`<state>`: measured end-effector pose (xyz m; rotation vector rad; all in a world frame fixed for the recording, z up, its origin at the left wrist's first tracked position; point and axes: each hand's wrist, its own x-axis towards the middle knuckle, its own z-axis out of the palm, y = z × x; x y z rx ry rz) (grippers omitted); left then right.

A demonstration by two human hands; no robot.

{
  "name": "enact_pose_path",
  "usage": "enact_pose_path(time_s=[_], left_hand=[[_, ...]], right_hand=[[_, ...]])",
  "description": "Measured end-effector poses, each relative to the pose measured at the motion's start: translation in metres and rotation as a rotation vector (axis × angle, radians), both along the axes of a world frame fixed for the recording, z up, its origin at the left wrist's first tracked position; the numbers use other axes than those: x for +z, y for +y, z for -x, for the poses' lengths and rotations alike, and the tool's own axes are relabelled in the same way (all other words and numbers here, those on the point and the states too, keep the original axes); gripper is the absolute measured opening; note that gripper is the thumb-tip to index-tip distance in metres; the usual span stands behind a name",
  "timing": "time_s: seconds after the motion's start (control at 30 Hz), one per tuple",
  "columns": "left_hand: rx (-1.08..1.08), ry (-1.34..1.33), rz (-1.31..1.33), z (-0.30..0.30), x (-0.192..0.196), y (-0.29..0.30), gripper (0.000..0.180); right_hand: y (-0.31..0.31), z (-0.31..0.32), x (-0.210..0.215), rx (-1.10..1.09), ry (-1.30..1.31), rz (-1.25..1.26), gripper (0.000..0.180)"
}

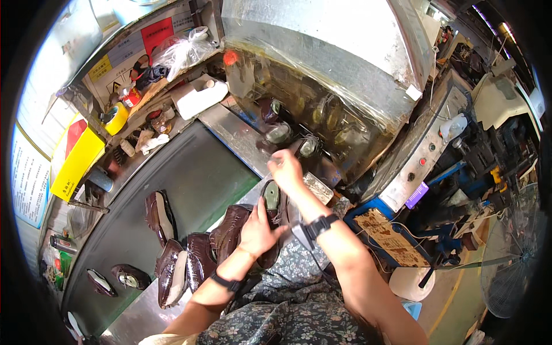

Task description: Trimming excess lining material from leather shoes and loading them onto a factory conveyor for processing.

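A dark brown glossy shoe (271, 195), pale green inside its opening, stands at the edge of the metal worktop in front of me. My left hand (259, 231) grips it from the left, thumb reaching across it and index finger stretched along its side. Just above its far end is my right hand (286, 171), slightly blurred, with fingers curled together; whatever they hold, if anything, I cannot make out. Close to my left hand stands another brown shoe (228, 230). More brown shoes (198, 261) sit left of it along the worktop's edge.
A dark conveyor belt (198, 158) curves away left, carrying several brown shoes (160, 215). Ahead, a metal hood with plastic sheeting (322, 69) hangs over more shoes (279, 133). A control panel (425, 155) stands right; a cluttered shelf (149, 103) runs far left. A fan (512, 253) is at the right.
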<state>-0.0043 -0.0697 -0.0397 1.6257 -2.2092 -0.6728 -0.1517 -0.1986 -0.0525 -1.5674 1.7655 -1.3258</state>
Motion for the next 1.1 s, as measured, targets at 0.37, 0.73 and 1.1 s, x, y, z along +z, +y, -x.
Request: enact_pose_path(time_s=[0.37,0.73,1.1], left_hand=[[0.132,1.276,-0.627,0.049,0.033,0.043,0.069],[-0.651,0.714,-0.828,0.022,0.051,0.114,0.047],[-0.530,0.552,-0.603,0.008,0.046,0.121,0.041]], right_hand=[[0.266,0.026,0.040,0.155,-0.914,-0.057,0.092],[0.415,0.334,0.187,-0.772,0.484,0.195,0.084],[0.422,0.465,0.255,-1.007,0.641,-0.644,0.081]])
